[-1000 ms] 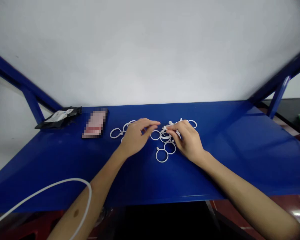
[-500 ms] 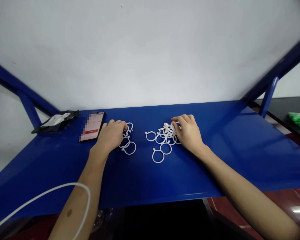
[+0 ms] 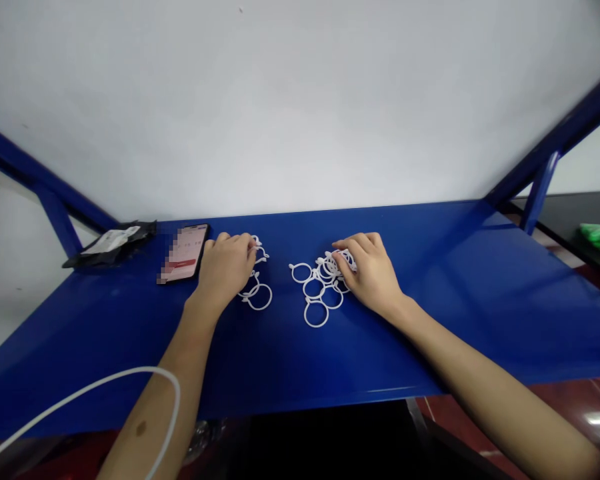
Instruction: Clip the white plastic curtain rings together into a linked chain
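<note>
Two groups of white plastic rings lie on a blue shelf (image 3: 430,320). My left hand (image 3: 225,270) rests palm down over the left group of rings (image 3: 258,295), fingers curled on the rings at its far side. My right hand (image 3: 370,273) lies on the right edge of the larger right pile of rings (image 3: 320,287), fingertips pinched on one white ring at the pile's top. One ring (image 3: 316,312) lies nearest the front of that pile.
A phone (image 3: 184,261) with a lit screen lies just left of my left hand. A black packet with a white label (image 3: 111,243) sits at the far left. A white cable (image 3: 80,393) loops over my left forearm. Blue frame struts rise at both sides.
My left hand swung left from the middle pile to the left group of rings beside the phone. My right hand stayed on the right pile, shifting slightly left.
</note>
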Demonstrator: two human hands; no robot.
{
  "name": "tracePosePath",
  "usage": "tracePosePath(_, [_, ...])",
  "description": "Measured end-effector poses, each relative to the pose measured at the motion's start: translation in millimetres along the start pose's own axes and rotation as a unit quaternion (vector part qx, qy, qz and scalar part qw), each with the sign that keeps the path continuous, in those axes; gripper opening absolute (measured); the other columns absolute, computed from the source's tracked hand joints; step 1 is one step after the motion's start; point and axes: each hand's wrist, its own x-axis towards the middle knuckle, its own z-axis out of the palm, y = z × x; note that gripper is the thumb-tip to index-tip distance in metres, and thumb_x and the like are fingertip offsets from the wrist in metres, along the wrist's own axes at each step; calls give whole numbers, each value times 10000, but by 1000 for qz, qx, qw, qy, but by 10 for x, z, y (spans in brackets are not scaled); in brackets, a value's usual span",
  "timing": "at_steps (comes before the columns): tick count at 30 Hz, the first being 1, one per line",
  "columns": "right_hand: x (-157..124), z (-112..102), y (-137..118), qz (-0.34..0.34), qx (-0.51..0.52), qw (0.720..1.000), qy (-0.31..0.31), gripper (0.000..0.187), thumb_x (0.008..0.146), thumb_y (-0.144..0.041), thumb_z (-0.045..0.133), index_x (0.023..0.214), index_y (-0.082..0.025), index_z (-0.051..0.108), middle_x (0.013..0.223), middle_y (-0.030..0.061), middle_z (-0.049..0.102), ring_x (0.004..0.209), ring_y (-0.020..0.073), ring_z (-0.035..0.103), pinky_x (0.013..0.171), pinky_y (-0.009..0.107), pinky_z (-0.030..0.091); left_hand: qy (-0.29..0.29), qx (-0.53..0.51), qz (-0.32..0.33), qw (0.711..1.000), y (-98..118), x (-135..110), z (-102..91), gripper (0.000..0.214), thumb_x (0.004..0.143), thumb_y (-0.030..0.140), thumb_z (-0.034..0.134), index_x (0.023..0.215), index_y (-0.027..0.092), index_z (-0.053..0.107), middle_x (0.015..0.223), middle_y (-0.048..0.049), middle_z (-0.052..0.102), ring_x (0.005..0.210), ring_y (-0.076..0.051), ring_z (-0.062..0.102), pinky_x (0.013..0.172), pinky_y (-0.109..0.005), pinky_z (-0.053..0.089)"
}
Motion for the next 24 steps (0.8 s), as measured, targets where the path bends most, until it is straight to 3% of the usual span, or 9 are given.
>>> tracePosePath(3, [-13, -15, -78, -11, 18, 1000, -12, 198, 984, -250, 528, 1100, -205, 682, 1029, 104, 698, 991, 283, 548, 887, 466, 490, 5, -172, -15, 985, 162, -7, -88, 172, 937, 301, 508, 981, 206, 645, 902, -72, 709, 889, -254, 608, 812, -390, 451])
tracePosePath(7, [-25, -52, -173, -17, 64, 998, -24, 249, 994, -270, 530, 1213, -205, 628, 1170, 116, 678, 1110, 284, 564, 947, 480, 485, -132, -442, 22, 887, 372, -64, -181, 187, 945, 379, 544, 997, 224, 635, 892, -21, 679, 807, -169, 626, 749, -304, 488])
tracePosePath(10, [-33, -70, -214, -7, 124, 992, -30, 246, 1005, -278, 526, 1232, -215, 597, 1188, 97, 689, 1127, 253, 602, 958, 455, 495, -187, -517, 47, 834, 456, -109, -194, 191, 952, 385, 547, 999, 227, 643, 853, -9, 649, 798, -149, 610, 760, -289, 490])
tracePosePath(14, [-45, -61, -256, 26, 200, 978, -52, 153, 999, -271, 551, 1119, -212, 624, 1042, 54, 730, 972, 198, 664, 855, 368, 528, -188, -548, 44, 814, 496, -129, -135, 220, 946, 414, 571, 990, 220, 664, 780, -3, 625, 755, -147, 596, 751, -299, 493])
tracePosePath(19, [-67, -14, -302, 68, 260, 961, -60, 97, 986, -266, 575, 1031, -209, 640, 870, 17, 703, 782, 154, 647, 730, 312, 508, -163, -592, 3, 789, 569, -136, -65, 206, 898, 382, 659, 1009, 209, 652, 833, -13, 694, 717, -135, 620, 736, -298, 522])
tracePosePath(24, [-97, 29, -266, 70, 251, 964, -41, 108, 992, -227, 551, 935, -210, 642, 881, 31, 700, 813, 167, 623, 758, 327, 486, -121, -591, 4, 797, 685, -192, -28, 181, 885, 380, 690, 928, 205, 674, 870, -21, 736, 755, -141, 662, 728, -281, 530])
